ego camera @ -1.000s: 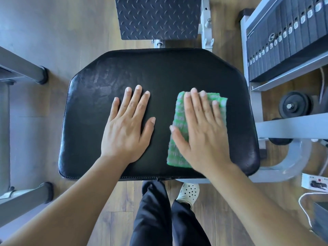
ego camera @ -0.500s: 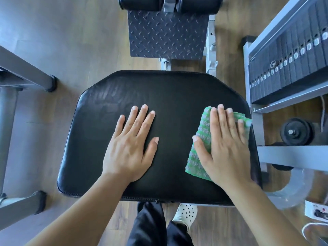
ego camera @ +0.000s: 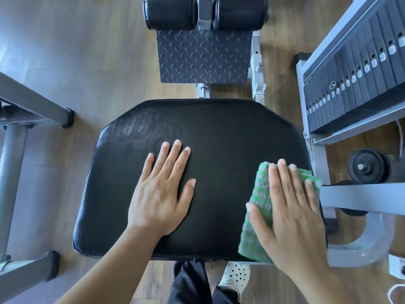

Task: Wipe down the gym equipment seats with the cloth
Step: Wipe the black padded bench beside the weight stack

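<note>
Wood floor (ego camera: 87, 62) below, black seat (ego camera: 219, 128) up top: left hand (ego camera: 160, 194) flat mid-seat, fingers spread, and at the seat's right edge the right hand (ego camera: 291, 211) presses straight-fingered on the green cloth (ego camera: 259, 194), its long axis running front-to-back, most of the seat lying to its left.

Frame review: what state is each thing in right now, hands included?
seat: bare black pad, smeared streaks at its far left corner.
cloth: folded, lying flat at the seat's right edge, partly covered.
left hand: flat, fingers straight, resting on the seat.
right hand: flat, fingers straight, pressing the cloth.
</note>
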Action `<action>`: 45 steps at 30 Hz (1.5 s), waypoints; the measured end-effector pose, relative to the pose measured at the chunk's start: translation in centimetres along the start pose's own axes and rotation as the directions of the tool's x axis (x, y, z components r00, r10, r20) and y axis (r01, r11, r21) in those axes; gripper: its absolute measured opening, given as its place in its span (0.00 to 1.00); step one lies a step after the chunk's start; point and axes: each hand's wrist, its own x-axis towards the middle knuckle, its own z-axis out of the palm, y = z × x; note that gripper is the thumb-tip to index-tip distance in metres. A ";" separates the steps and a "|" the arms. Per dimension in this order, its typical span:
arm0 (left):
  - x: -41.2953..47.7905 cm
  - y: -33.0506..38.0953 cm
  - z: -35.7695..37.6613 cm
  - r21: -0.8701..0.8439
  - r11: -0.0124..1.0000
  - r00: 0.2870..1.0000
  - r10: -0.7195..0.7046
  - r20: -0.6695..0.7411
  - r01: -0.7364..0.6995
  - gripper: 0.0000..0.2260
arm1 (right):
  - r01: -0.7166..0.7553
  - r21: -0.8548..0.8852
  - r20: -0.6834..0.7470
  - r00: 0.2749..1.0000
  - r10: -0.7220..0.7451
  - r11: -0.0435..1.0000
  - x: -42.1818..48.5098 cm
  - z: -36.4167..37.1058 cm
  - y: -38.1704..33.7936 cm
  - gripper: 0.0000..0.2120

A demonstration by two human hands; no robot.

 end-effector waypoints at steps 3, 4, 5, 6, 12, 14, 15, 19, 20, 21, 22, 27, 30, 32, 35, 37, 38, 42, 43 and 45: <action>0.0 0.0 0.0 -0.006 1.000 1.000 0.001 -0.005 -0.001 0.26 | -0.017 -0.039 0.010 1.000 0.017 0.999 2.9 0.0 -0.3 0.36; 0.0 0.0 0.0 -0.005 1.000 1.000 0.002 -0.006 -0.002 0.26 | 0.001 -0.045 0.020 1.000 0.000 0.999 3.5 0.0 -0.6 0.36; 0.0 -0.1 0.1 -0.005 1.000 1.000 0.003 -0.006 -0.003 0.26 | 0.038 -0.048 0.033 0.999 -0.036 0.998 3.8 0.0 -0.9 0.36; 0.0 -0.1 0.1 -0.004 1.000 1.000 0.004 -0.007 -0.004 0.26 | 0.094 -0.044 0.045 0.995 -0.092 0.995 3.7 0.0 -1.3 0.35; -0.1 -0.1 0.1 -0.012 1.000 1.000 0.005 -0.007 -0.005 0.26 | 0.230 -0.017 0.059 0.972 -0.229 0.973 -1.6 -0.2 -0.5 0.35; -0.1 -0.1 0.1 -0.014 1.000 1.000 0.002 -0.007 -0.002 0.26 | 0.154 -0.021 0.042 0.987 -0.153 0.988 -2.6 -0.4 0.8 0.36; -0.1 -0.1 0.1 -0.014 1.000 1.000 0.002 -0.007 -0.002 0.26 | 0.115 -0.020 0.039 0.993 -0.114 0.993 -2.8 -0.4 1.4 0.36; -0.1 -0.1 0.1 -0.009 1.000 1.000 0.005 -0.011 -0.005 0.26 | 0.012 -0.031 0.026 1.000 -0.011 0.999 -1.1 -0.3 1.1 0.37; -0.1 -0.1 0.1 -0.009 1.000 1.000 0.005 -0.010 -0.005 0.26 | 0.014 -0.039 0.024 1.000 -0.013 0.999 -0.1 -0.2 0.5 0.37; -0.1 -0.1 0.1 -0.010 1.000 1.000 0.006 -0.009 -0.006 0.26 | 0.028 -0.045 0.027 0.999 -0.026 0.999 0.8 -0.2 -0.2 0.37; -0.1 -0.1 0.1 -0.012 1.000 1.000 0.006 -0.008 -0.006 0.26 | 0.052 -0.046 0.033 0.998 -0.050 0.998 1.7 -0.1 -1.1 0.37; -0.1 -0.3 0.2 -0.008 1.000 1.000 0.014 0.001 -0.014 0.26 | 0.251 -0.011 0.058 0.966 -0.250 0.968 1.3 0.2 -3.9 0.36; -0.1 -0.2 0.1 -0.012 1.000 1.000 0.013 0.001 -0.013 0.26 | 0.234 0.001 0.044 0.971 -0.234 0.972 -1.7 0.1 -2.7 0.37; -0.1 -0.1 0.1 -0.015 1.000 1.000 0.010 0.000 -0.010 0.26 | 0.153 -0.001 0.023 0.988 -0.153 0.988 -2.9 0.1 -1.0 0.37; -0.1 -0.1 0.0 -0.016 1.000 1.000 0.011 0.001 -0.011 0.26 | 0.017 -0.013 0.008 1.000 -0.017 1.000 -2.8 -0.1 1.0 0.37; 0.0 -0.2 0.1 -0.015 1.000 1.000 0.011 0.000 -0.011 0.26 | -0.025 -0.023 0.006 1.000 0.025 0.999 -1.3 -0.2 1.1 0.37; 0.0 -0.2 0.1 -0.013 1.000 1.000 0.009 0.000 -0.009 0.26 | -0.027 -0.035 0.008 1.000 0.027 0.999 -0.3 -0.2 0.6 0.37; -0.1 -0.3 0.1 -0.006 1.000 1.000 0.012 0.000 -0.012 0.26 | 0.054 -0.039 0.032 0.998 -0.052 0.998 3.0 0.0 -2.0 0.36; 0.0 -0.3 0.1 -0.006 1.000 1.000 0.012 0.001 -0.012 0.26 | 0.094 -0.034 0.036 0.995 -0.093 0.995 2.9 0.1 -2.4 0.36; 0.0 -0.2 0.1 -0.007 1.000 1.000 0.014 0.007 -0.014 0.26 | 0.160 -0.023 0.041 0.986 -0.159 0.987 1.3 0.1 -2.5 0.36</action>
